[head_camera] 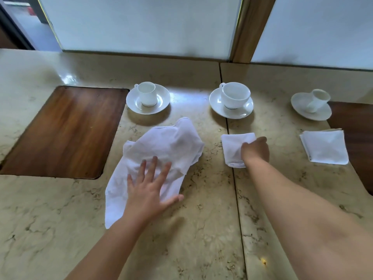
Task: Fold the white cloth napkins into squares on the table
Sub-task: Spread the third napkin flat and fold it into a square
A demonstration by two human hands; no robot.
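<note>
While the left hand [149,188] is pressing flat on a rumpled white napkin [161,150], its fingers [154,168] are spreading wide across the near part of the cloth, probably to pin it to the desk [201,229] so it is not sliding while the other hand is busy. Most of that loose napkin is lying beyond the fingertips, with one tail trailing back beside the wrist.

Over the seam in the desk, the right hand [255,150] is resting on the right edge of a folded napkin [235,147]; its fingers are curling down out of sight, so I cannot tell whether they are gripping or only touching. It seems to be setting that square in front of the middle cup and saucer [232,102].

Well to the right of those fingers, another folded napkin [325,147] is lying below the right cup and saucer [311,105], suggesting one square per setting. The left cup and saucer [148,99] are standing just past the unfolded cloth.
</note>
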